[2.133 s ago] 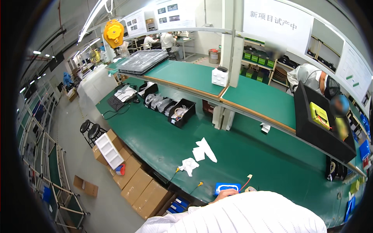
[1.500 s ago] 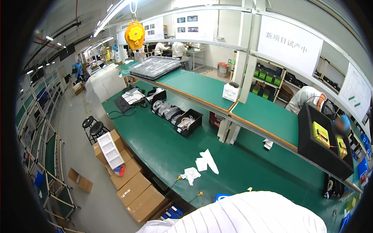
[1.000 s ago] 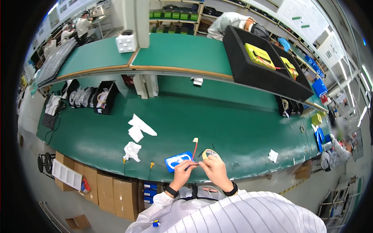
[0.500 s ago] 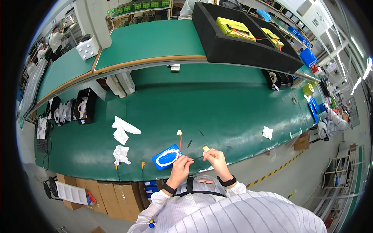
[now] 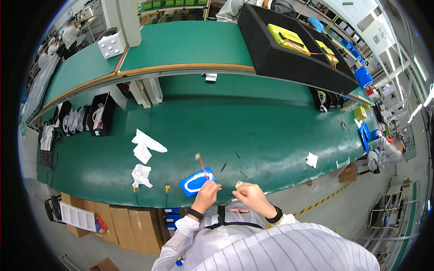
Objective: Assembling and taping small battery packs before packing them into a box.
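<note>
My left hand pinches the near end of a thin red wire that runs away from me to a small pale tip, over a blue rectangular pouch lying at the near edge of the green bench. My right hand is closed around a small pale piece held just right of the left hand. Both wrists wear dark bands, and the sleeves are white with fine stripes. A few small dark bits lie on the mat beyond my hands.
Crumpled white cloths lie left of the pouch, another white scrap to the right. Black trays of parts stand at the far left. A long black bin with yellow units sits on the upper shelf. Cardboard boxes stand below the bench.
The view has swung from looking across the workshop down onto the bench edge. My two hands came into view over the blue pouch and now hold the wire and the small piece closer together.
</note>
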Demonstrator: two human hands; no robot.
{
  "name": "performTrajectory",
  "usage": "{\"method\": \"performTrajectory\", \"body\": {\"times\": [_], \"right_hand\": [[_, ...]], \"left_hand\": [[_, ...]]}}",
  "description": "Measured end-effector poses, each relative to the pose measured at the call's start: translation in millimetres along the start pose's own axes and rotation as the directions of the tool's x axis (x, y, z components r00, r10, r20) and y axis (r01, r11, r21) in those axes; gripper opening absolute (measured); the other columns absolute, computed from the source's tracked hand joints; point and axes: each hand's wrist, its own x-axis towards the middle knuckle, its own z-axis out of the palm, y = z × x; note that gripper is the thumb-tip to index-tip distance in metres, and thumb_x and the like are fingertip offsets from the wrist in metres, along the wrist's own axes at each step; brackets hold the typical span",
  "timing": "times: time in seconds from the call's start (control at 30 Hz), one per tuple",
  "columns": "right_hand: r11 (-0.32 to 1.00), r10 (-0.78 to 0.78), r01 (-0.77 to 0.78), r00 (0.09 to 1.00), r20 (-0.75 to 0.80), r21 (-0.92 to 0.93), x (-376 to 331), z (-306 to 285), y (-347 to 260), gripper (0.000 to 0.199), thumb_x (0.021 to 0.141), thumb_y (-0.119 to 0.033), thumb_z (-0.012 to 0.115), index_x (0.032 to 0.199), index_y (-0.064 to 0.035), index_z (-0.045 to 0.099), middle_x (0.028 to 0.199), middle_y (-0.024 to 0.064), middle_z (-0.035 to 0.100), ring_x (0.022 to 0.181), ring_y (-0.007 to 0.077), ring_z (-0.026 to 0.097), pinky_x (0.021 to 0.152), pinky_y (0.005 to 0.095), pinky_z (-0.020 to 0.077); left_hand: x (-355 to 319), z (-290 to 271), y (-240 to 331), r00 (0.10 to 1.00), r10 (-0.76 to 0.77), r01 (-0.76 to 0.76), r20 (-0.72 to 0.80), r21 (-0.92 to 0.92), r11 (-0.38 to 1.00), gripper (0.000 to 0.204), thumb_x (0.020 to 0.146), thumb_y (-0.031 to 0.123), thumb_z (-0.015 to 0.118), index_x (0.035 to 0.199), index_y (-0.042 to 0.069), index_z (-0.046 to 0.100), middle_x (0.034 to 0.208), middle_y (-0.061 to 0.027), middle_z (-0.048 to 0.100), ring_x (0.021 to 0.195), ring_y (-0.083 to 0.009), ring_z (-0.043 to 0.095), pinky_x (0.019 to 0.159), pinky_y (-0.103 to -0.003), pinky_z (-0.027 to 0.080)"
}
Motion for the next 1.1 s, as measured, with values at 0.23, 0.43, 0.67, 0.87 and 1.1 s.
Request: {"method": "performTrajectory", "body": {"times": [0.23, 0.43, 0.67, 0.87, 1.1], "right_hand": [[0.980, 0.196, -0.198, 0.977, -0.080, -0.012, -9, 22, 21, 0.029, 0.086, -0.029, 0.072, 0.078, -0.0021, 0.064, 0.077, 0.0133, 0.059, 0.067, 0.0336, 0.060, 0.060, 0.0416, 0.0473], [0.999, 0.017, -0.011, 0.985, -0.171, 0.038, -6, 34, 19, 0.023, 0.088, -0.023, 0.070, 0.085, 0.0000, 0.066, 0.083, 0.0137, 0.059, 0.071, 0.0336, 0.061, 0.063, 0.0420, 0.0480], [0.975, 0.022, -0.004, 0.997, -0.079, 0.222, -2, 44, 16, 0.020, 0.089, -0.017, 0.068, 0.083, 0.0012, 0.066, 0.078, 0.0137, 0.058, 0.067, 0.0316, 0.059, 0.061, 0.0404, 0.0460], [0.932, 0.123, -0.083, 0.988, -0.092, 0.353, 7, 58, -6, 0.022, 0.091, -0.017, 0.067, 0.080, 0.0015, 0.064, 0.075, 0.0133, 0.057, 0.065, 0.0287, 0.058, 0.060, 0.0367, 0.0449], [0.955, 0.091, -0.099, 0.995, 0.040, 0.280, 4, 72, -11, 0.024, 0.092, -0.017, 0.067, 0.079, 0.0024, 0.063, 0.073, 0.0101, 0.058, 0.059, 0.0196, 0.052, 0.057, 0.0327, 0.0427]], "left_hand": [[4, -2, 2, 0.992, 0.071, -0.080, 0.102, 0.088, 0.993, 0.026, 0.075, -0.002, 0.064, 0.100, 0.003, 0.067, 0.078, -0.0097, 0.057, 0.075, -0.0278, 0.057, 0.069, -0.038, 0.046], [10, -8, 12, 0.990, 0.133, -0.136, 0.043, 0.070, 0.988, 0.027, 0.073, -0.002, 0.063, 0.098, 0.006, 0.069, 0.082, -0.0078, 0.059, 0.083, -0.0269, 0.059, 0.083, -0.039, 0.046], [23, -25, 46, 0.977, -0.032, 0.083, -0.213, 0.234, 0.969, 0.018, 0.080, 0.005, 0.069, 0.097, 0.004, 0.071, 0.093, -0.0076, 0.064, 0.089, -0.0261, 0.062, 0.083, -0.038, 0.046], [-11, -12, 34, 0.698, -0.714, 0.562, -0.061, -0.571, 0.599, 0.025, 0.099, 0.022, 0.058, 0.102, -0.002, 0.066, 0.093, -0.0113, 0.069, 0.082, -0.0229, 0.067, 0.073, -0.033, 0.053], [-4, -5, 17, 0.604, -0.787, 0.504, 0.124, -0.825, 0.257, 0.029, 0.104, 0.026, 0.050, 0.103, 0.000, 0.064, 0.092, -0.0084, 0.069, 0.081, -0.0144, 0.066, 0.076, -0.028, 0.051]]}}
